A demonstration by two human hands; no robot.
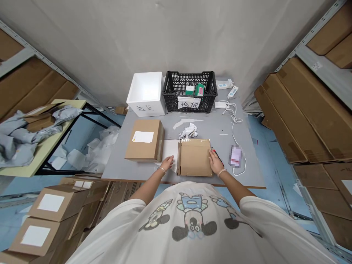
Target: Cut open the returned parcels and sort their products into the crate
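Note:
A shallow cardboard box (195, 158) lies on the table in front of me, its brown inside facing up and clear tape along its far edge. My right hand (215, 162) grips its right edge. Beside that hand is a slim dark tool (219, 157), partly hidden, whose kind I cannot make out. My left hand (167, 163), fingers slightly bent and nothing visible in them, is over a white sheet (171, 149), just left of the box. A closed brown carton (143, 146) with a white label stands beyond the left hand.
At the back stand a white foam box (145, 88) and a black plastic crate (189, 104) holding small green boxes. Crumpled paper (189, 130) lies nearer. Power strips (224, 84), a white cable and a blurred phone-like thing (235, 156) are at right. Stacked cartons (49, 205) flank the table.

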